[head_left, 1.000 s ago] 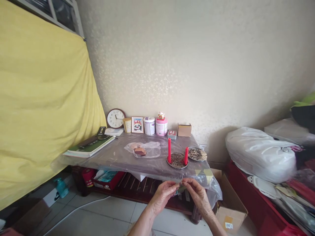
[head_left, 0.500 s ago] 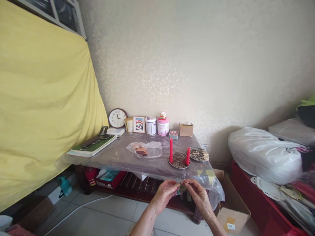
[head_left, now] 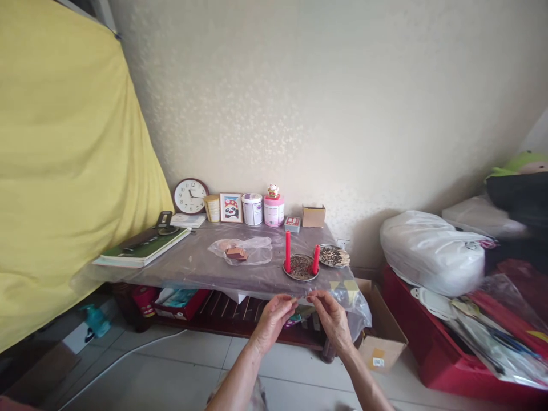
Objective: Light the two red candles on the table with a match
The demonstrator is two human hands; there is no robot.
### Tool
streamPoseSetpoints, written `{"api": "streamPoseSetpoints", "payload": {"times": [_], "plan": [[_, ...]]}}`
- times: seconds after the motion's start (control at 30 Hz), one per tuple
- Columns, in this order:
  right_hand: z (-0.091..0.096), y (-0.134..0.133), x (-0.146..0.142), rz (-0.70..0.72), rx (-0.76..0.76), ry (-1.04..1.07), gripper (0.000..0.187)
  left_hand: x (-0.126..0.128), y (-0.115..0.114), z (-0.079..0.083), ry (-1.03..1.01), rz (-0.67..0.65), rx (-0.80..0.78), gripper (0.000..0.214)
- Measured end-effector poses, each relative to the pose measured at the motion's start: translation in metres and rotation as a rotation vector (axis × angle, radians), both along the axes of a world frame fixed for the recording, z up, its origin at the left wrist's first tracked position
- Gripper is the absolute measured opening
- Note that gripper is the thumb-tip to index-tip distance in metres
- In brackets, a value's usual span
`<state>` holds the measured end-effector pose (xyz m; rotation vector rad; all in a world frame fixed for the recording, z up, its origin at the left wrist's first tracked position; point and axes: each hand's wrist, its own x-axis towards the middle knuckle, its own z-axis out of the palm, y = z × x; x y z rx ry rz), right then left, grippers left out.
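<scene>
My left hand (head_left: 273, 319) and my right hand (head_left: 329, 317) are raised side by side in front of the low table's near edge, fingertips pinched together around something small that I cannot make out. Just beyond them on the table (head_left: 192, 268) sits a round metal dish (head_left: 300, 268) with a tall red candle (head_left: 287, 251) and a short red candle (head_left: 315, 260) standing in it. A second dish heaped with matchsticks (head_left: 334, 257) lies right of it. A clear plastic bag holding small brown boxes (head_left: 240, 251) lies left of the candles.
At the table's back stand a clock (head_left: 190, 196), a framed picture (head_left: 231, 207), tins (head_left: 252, 209) and a small cardboard box (head_left: 313, 216). Books (head_left: 141, 248) lie at the left. A yellow cloth (head_left: 64, 171) hangs left. A cardboard box (head_left: 381, 342) and white bags (head_left: 432, 251) are right.
The view has shifted a little right and up, so the table sits further left and higher. Both hands have risen slightly and stay pinched together.
</scene>
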<state>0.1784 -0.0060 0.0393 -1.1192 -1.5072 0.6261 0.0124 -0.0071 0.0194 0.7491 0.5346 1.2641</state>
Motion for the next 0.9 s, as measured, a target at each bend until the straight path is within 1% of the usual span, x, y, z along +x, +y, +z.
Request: {"api": "streamPoseSetpoints", "payload": {"times": [0.1,0.2,0.3,0.43,0.5,0.7,0.9], "plan": [[0.014,-0.005,-0.007,-0.052,0.054,-0.049,0.022,-0.001,-0.001,0.001,-0.02,0.011,0.009,0.018],[0.02,-0.01,-0.015,-0.086,0.131,-0.103,0.019,-0.002,-0.003,0.004,-0.031,0.021,0.021,0.018],[0.016,-0.012,-0.022,-0.079,0.189,-0.153,0.018,-0.001,-0.005,0.007,-0.037,0.036,0.028,0.017],[0.004,-0.012,-0.024,-0.049,0.197,-0.208,0.017,0.001,-0.004,0.008,-0.03,0.063,0.009,0.017],[0.001,-0.012,-0.023,-0.033,0.203,-0.223,0.017,0.002,-0.004,0.009,-0.022,0.073,0.007,0.018],[0.002,-0.014,-0.019,-0.019,0.226,-0.251,0.016,0.005,-0.004,0.011,0.004,0.062,0.032,0.014],[0.002,-0.014,-0.02,-0.042,0.246,-0.241,0.017,0.004,-0.003,0.01,0.013,0.05,0.051,0.014]]}}
